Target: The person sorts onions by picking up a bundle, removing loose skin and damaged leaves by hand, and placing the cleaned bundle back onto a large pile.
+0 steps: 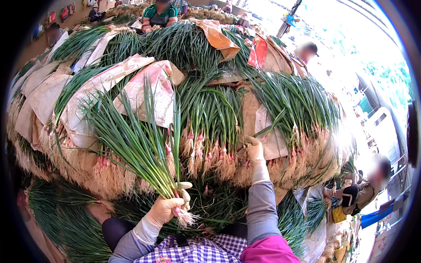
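My gloved left hand [169, 208] is closed round the lower stems of a bunch of spring onions [142, 160]. Their long green leaves fan up and to the left, while pinkish bulbs and pale roots stick out below the fist. Further forward, my gloved right hand [255, 150] reaches to the front of a heap of spring onions [215, 109], beside a brown-and-white sack sheet [265, 131]. Its fingers are bent together at the roots and stems there; what they pinch, if anything, is too small to make out.
Sack sheets [151, 92] lie between layers of the heap, roots hanging over its front. More green leaves [66, 219] cover the lower left. A person [368, 188] sits at the right, and another in a green shirt [160, 16] works behind the heap.
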The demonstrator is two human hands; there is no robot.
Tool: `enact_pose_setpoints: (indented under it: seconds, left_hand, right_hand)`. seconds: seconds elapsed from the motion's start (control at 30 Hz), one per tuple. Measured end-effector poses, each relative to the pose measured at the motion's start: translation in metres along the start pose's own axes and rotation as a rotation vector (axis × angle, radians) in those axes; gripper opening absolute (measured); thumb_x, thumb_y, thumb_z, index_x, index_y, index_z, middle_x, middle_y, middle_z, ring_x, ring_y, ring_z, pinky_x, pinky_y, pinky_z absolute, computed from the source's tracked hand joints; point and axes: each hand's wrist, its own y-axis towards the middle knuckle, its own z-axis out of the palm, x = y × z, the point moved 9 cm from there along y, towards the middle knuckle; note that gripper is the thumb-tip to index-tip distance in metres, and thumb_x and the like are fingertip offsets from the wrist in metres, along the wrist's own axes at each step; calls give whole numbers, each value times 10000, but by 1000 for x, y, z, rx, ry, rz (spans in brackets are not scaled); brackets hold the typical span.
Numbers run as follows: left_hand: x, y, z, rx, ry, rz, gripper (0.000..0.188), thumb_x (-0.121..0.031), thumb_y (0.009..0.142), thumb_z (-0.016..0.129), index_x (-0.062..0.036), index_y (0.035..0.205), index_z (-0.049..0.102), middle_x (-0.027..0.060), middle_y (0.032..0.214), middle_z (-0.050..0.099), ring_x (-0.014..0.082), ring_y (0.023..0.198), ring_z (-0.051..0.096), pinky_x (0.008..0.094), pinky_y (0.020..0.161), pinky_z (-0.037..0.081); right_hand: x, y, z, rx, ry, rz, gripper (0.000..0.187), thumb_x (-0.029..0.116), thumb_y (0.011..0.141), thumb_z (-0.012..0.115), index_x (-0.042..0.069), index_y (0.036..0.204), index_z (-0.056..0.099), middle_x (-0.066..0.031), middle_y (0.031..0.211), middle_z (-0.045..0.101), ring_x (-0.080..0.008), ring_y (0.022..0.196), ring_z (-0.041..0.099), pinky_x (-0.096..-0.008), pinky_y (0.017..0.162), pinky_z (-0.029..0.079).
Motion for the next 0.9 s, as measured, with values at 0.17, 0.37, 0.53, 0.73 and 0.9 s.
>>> enact_pose_setpoints:
  seconds: [0.17, 0.37, 0.53, 0.73, 0.9]
  left_hand:
    - [-4, -6, -6, -31, -38, 6, 546, 92, 730, 496, 13, 1270, 470, 88, 846, 581, 172, 694, 536, 323, 689, 480]
    - [-3, -3, 16, 21, 5, 43, 516, 82, 708, 542, 18, 1220, 511, 96, 818, 594, 172, 629, 536, 357, 660, 502]
    - [-8, -11, 12, 93, 109, 85, 467, 79, 725, 515, 9, 1186, 536, 81, 851, 611, 133, 659, 545, 239, 570, 451]
    - [20, -7, 1, -112, 17, -62, 242, 91, 761, 484, 2, 977, 549, 209, 1044, 621, 204, 710, 612, 336, 693, 530]
    - [50, -3, -9, -126, 135, -239, 147, 36, 793, 542, -10, 932, 560, 47, 693, 561, 90, 510, 499, 210, 487, 419]
  right_hand:
    - [84, -58, 23, -85, -423, 78, 181, 80, 800, 628, 24, 964, 677, -115, 861, 688, -209, 807, 651, -293, 754, 504]
    - [52, -52, 41, 92, -263, 318, 279, 187, 839, 608, 40, 1074, 640, -134, 1049, 659, -236, 982, 617, -335, 915, 471]
    - [160, -53, -14, -64, 149, 74, 242, 144, 869, 599, 10, 1069, 613, -144, 967, 652, -211, 832, 612, -365, 784, 519]
    - [118, -189, 65, 429, 421, 364, 280, 196, 910, 566, -26, 1080, 578, -70, 852, 621, -155, 735, 596, -293, 749, 504]
    - [115, -259, 114, 562, 700, 386, 229, 130, 894, 584, -44, 1039, 617, -68, 829, 636, -146, 724, 595, -271, 699, 471]
